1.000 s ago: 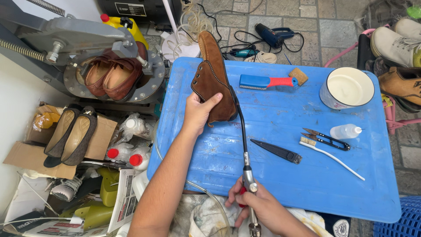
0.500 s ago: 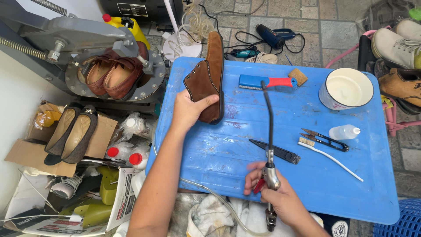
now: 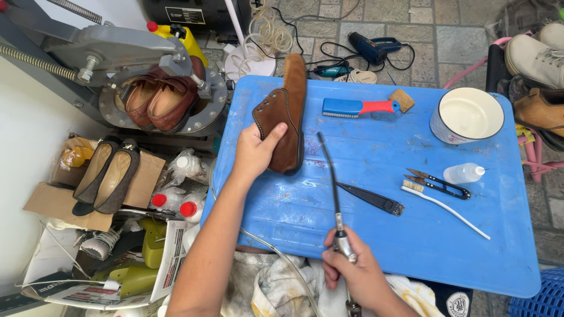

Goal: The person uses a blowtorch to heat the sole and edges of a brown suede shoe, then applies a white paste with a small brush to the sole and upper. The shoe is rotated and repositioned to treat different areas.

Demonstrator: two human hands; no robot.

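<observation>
Left hand [image 3: 254, 154] grips a brown suede ankle boot [image 3: 283, 111] by its side, thumb on the upper, and holds it tipped on its edge over the far left part of the blue plastic surface [image 3: 376, 246]. The boot's toe points away from the person, past the surface's far edge. Right hand [image 3: 349, 276] is closed tight around a metal air blow gun with a long thin black nozzle [image 3: 333, 194], down at the near edge of the surface. The nozzle's tip points up toward the boot and ends just beside its heel end, not touching it. A clear hose [image 3: 276, 255] runs from under the hand off to the left.

Near the nozzle lies a flat black pointed tool [image 3: 371, 198]. To its right lie small black thread snips [image 3: 437, 184], a white toothbrush [image 3: 446, 202] and a small clear squeeze bottle [image 3: 463, 174]. Farther back sit a blue and red brush [image 3: 355, 107], a little brown sponge block [image 3: 402, 100] and a round white tub of white paste [image 3: 467, 115].

Off to the left, a grey metal machine [image 3: 117, 53] holds a pair of brown leather shoes [image 3: 157, 100]. Below it, two dark flat shoes [image 3: 108, 175] rest on a cardboard box [image 3: 64, 202].
</observation>
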